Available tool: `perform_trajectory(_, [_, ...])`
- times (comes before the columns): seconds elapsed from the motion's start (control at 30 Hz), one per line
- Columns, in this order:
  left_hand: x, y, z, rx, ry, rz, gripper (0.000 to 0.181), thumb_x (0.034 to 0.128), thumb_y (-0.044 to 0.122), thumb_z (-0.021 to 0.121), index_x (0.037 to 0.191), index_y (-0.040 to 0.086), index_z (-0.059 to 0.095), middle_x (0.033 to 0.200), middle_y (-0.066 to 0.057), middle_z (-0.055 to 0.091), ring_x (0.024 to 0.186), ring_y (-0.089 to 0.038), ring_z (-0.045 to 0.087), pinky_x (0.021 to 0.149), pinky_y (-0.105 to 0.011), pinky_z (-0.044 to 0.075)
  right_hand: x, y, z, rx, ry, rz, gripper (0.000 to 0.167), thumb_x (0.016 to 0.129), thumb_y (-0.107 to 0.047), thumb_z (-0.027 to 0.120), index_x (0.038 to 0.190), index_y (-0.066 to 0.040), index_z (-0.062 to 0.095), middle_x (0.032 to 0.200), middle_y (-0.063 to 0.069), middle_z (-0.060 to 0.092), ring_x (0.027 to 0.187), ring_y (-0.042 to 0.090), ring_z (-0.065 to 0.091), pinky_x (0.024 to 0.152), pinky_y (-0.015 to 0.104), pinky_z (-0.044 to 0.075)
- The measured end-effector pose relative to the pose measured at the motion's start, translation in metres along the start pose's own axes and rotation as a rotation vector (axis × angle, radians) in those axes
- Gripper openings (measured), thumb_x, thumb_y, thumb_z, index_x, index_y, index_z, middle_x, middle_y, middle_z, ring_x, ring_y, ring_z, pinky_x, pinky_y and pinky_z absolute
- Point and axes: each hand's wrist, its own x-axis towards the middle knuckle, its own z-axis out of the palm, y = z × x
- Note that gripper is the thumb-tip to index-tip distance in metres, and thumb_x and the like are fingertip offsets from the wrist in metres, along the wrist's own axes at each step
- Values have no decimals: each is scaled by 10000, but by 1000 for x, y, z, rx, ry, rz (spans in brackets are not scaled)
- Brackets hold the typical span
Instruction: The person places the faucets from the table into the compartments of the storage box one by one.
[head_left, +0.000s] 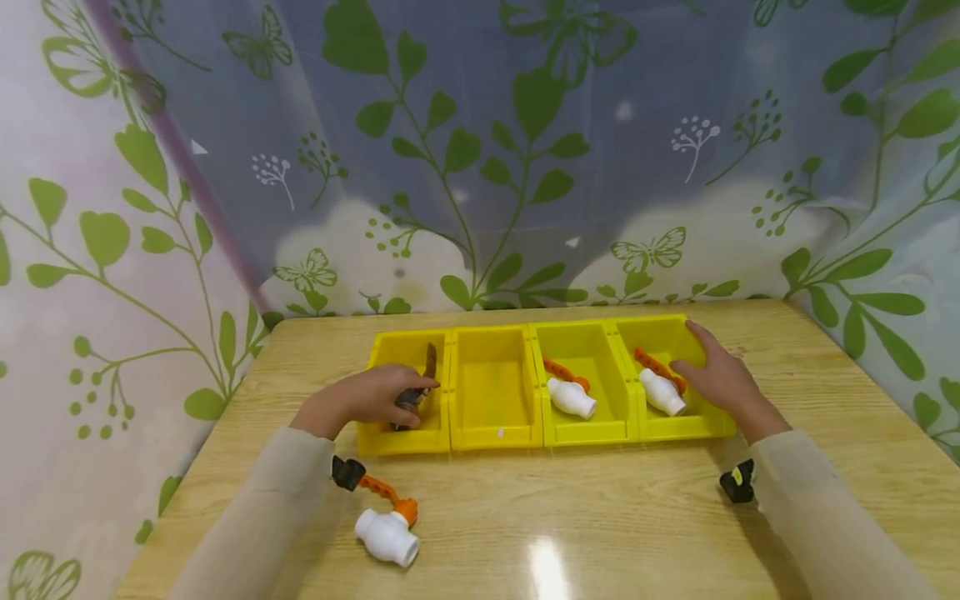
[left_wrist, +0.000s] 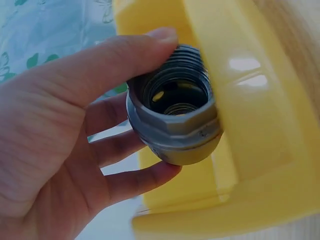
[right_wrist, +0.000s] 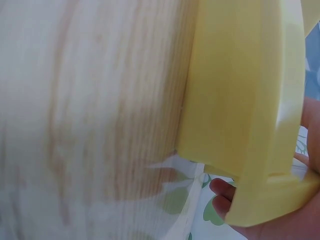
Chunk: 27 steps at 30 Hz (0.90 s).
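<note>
My left hand [head_left: 367, 395] reaches into the leftmost compartment of a row of yellow bins [head_left: 495, 436]. It holds a dark grey metal valve [left_wrist: 175, 127], thumb on one side and fingers round the other; its threaded open end shows in the left wrist view. A brown lever [head_left: 431, 362] stands up beside it in the head view. At the far right, my right hand [head_left: 723, 379] grips the side wall of the end bin [right_wrist: 225, 90], thumb inside and fingers outside. White plastic valves with orange handles lie in the two right compartments, one valve [head_left: 572, 398] and another valve [head_left: 663, 392].
A further white valve [head_left: 387, 537] with an orange handle [head_left: 406, 509] lies on the wooden table [head_left: 615, 517] in front of the bins, near my left forearm. Behind the table hangs a leaf-patterned cloth [head_left: 480, 167].
</note>
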Motion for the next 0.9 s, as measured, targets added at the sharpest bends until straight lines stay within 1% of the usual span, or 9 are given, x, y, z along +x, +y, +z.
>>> perform_trajectory(0.1, [-2,4,-6,1,22,-21,590,915,250,686,1429,43,483,1105,-51,614,829,-134,496,749,-330,426,0,-1,-1,2,7,-3,808,999,-389,477,1567,-93,-15,1502,379,187,1192,588,393,920,668,353])
perform_trajectory(0.2, [-2,7,-13,-19,33,-50,596,933,284,658,1440,37,465,899,5,559,719,-122,431,716,-322,389,-1,-3,-2,0,13,-5,806,999,-388,477,1566,-86,-10,1499,381,192,1206,597,369,930,673,345])
perform_trajectory(0.33, [0,9,-15,-55,30,-74,593,948,309,633,1440,28,460,812,6,517,683,-117,418,714,-320,388,-2,-6,-3,4,10,1,809,997,-398,471,1567,-92,-14,1503,380,182,1202,592,374,929,672,344])
perform_trajectory(0.37, [1,10,-14,-59,32,-75,587,949,312,630,1435,25,467,854,-2,550,698,-118,433,721,-320,402,-2,-6,-2,8,7,3,808,997,-397,471,1567,-94,-16,1506,379,176,1206,593,371,929,674,342])
perform_trajectory(0.47, [4,7,-7,-54,44,-88,567,956,328,616,1424,38,485,1090,-46,624,830,-127,515,798,-331,450,-3,-7,-2,11,1,3,808,998,-399,467,1567,-92,-17,1507,382,166,1216,606,351,934,684,334])
perform_trajectory(0.57, [7,4,1,-35,71,-103,541,961,323,607,1407,36,502,1280,-106,596,1005,-188,576,902,-388,472,-2,-7,-1,13,-4,1,805,999,-397,466,1567,-92,-17,1508,381,161,1238,620,312,952,697,312])
perform_trajectory(0.67, [9,2,7,-33,93,-131,523,968,311,597,1401,33,505,1308,-125,588,1123,-261,577,969,-442,453,-2,-6,0,9,-4,1,805,1000,-397,467,1566,-89,-15,1505,381,169,1242,619,308,959,698,307])
perform_trajectory(0.73, [10,2,11,-27,110,-136,512,970,302,594,1387,16,513,1299,-141,595,1142,-292,577,981,-461,447,-2,-6,0,9,-5,2,806,999,-394,468,1565,-85,-16,1502,385,174,1240,619,309,959,697,309])
perform_trajectory(0.9, [17,2,20,6,163,-153,484,964,277,596,1340,-23,543,1239,-163,628,1086,-299,611,960,-454,468,-5,-6,-1,8,-2,-3,809,996,-388,471,1563,-75,-13,1495,394,176,1231,620,319,953,693,318])
